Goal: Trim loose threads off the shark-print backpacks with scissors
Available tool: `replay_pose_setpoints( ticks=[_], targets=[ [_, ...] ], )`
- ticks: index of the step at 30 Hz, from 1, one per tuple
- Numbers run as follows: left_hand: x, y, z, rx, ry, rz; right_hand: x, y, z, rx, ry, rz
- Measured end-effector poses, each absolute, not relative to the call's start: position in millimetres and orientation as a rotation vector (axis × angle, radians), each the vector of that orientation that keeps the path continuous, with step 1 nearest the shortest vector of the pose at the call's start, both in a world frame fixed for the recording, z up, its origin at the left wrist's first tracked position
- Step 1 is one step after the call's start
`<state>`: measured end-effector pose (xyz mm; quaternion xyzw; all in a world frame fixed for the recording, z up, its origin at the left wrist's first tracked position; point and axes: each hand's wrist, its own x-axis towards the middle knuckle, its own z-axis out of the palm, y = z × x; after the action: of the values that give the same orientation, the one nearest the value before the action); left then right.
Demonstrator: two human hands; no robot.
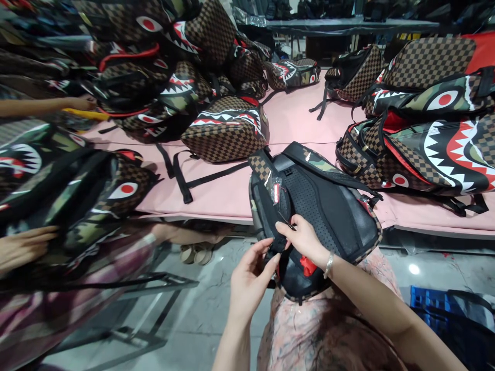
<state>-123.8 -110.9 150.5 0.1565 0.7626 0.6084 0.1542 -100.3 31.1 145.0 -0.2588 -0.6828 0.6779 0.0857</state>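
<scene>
A backpack [328,206] lies back side up across my lap and the table's edge, its black mesh padding and shoulder straps showing. Near its lower left side, my left hand [251,278] is closed, thumb and fingers pinching a black strap [277,245]. My right hand [305,239] is closed just above, right beside the left fingertips. A thin dark piece pokes out from its fingers; its kind is too small to tell. Beside my right wrist a red scrap [308,266] sits on the backpack. A small clear packet with red in it [276,190] rests on the shoulder strap.
On the pink table [297,118], a checkered shark-mouth backpack [226,129] lies ahead, with more piled at left. Others stand at right, including an unzipped one [421,149]. A co-worker's hand [27,250] touches a backpack at left. A blue crate [429,309] stands on the floor.
</scene>
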Motion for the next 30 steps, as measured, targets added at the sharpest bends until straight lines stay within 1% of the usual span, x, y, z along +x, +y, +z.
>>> replay_pose_setpoints(
  ticks=[8,12,16,19,22,26,30],
  targets=[
    [-123.4,-111.0,149.6,0.539,2.156,1.658,-97.4,34.5,135.8,-0.802,-1.992,2.037],
    [-120.1,-119.7,144.5,0.596,2.174,1.673,-96.7,32.6,133.6,-0.796,-1.970,2.031],
    [-116.0,-128.8,139.2,0.503,2.321,1.654,-93.4,31.1,140.9,-0.794,-1.993,2.012],
    [-114.2,-128.8,140.0,0.394,2.267,1.712,-89.5,32.0,148.0,-0.774,-2.037,1.971],
    [-114.1,-124.1,141.2,0.292,2.207,1.815,-81.8,32.7,151.7,-0.726,-2.089,1.853],
    [-115.6,-119.6,139.2,0.161,2.150,1.918,-61.9,27.4,150.3,-0.693,-2.080,1.517],
    [-116.4,-118.4,137.5,0.122,2.102,1.944,-38.4,16.6,149.8,-0.546,-2.229,1.311]
  ],
)
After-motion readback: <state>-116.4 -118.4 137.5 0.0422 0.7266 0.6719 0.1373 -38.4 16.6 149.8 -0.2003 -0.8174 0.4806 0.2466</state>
